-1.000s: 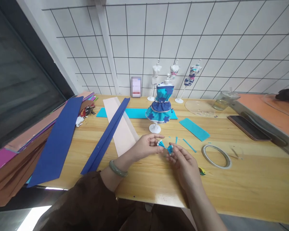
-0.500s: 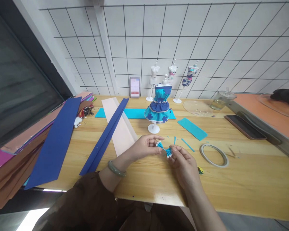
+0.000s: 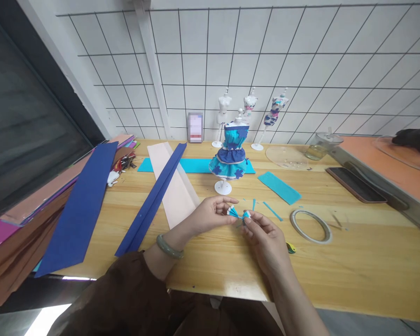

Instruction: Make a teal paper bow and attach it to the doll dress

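A small turquoise bow (image 3: 233, 212) with white edges is stretched between my two hands, just above the wooden table. My left hand (image 3: 212, 215), below a green bangle, pinches the bow's left loop between thumb and fingers. The right loop is in the fingertips of my right hand (image 3: 264, 233), which partly cover it. Thin turquoise scraps (image 3: 273, 211) lie just beyond my right hand. Behind my hands stands a mini dress form (image 3: 233, 151) on a white base, wearing a ruffled turquoise and dark blue dress.
A roll of tape (image 3: 311, 226) and a yellow-green tool (image 3: 290, 248) lie right of my hands. A turquoise piece (image 3: 279, 187) is farther back. Dark blue (image 3: 152, 198) and pale pink strips (image 3: 177, 196) spread leftward. A dark phone (image 3: 355, 185), a glass (image 3: 322, 145) and more forms stand or lie behind.
The right loop of the bow has turned and folded up in my right fingertips, so less of it shows. My left hand has hardly moved.
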`<state>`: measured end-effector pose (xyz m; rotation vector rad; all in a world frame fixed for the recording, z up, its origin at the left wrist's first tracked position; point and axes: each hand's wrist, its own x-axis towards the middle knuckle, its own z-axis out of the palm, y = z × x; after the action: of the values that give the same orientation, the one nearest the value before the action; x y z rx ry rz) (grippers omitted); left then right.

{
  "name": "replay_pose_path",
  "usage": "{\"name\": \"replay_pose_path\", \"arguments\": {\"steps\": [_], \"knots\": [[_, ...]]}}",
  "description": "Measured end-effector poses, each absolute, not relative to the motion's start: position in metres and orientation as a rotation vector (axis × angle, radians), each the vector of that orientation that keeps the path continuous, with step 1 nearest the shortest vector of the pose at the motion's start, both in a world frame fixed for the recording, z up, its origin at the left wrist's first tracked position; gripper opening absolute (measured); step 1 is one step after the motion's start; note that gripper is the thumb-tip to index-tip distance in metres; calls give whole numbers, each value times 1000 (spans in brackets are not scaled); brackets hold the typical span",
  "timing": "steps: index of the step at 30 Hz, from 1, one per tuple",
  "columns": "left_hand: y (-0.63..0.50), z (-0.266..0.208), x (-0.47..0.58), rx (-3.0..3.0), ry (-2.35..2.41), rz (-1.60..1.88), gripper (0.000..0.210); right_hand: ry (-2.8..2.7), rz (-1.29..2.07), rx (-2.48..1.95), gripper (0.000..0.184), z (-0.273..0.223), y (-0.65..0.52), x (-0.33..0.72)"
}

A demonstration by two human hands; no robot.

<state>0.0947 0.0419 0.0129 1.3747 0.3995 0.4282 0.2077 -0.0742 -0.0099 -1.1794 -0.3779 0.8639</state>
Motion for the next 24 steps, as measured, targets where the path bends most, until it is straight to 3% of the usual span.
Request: {"name": "replay_pose_path", "arguments": {"steps": [8,17,24], "knots": [[43,8,96,1388,390,438,47,-412,851,-1227,36,-9,-73,204],[41,12,97,1311,429,373,52,-354,893,-1133,27,-8,-75,210],[42,13,98,1272,440,357,41,-311,1003,-1067,23,-5,-76,211]]}}
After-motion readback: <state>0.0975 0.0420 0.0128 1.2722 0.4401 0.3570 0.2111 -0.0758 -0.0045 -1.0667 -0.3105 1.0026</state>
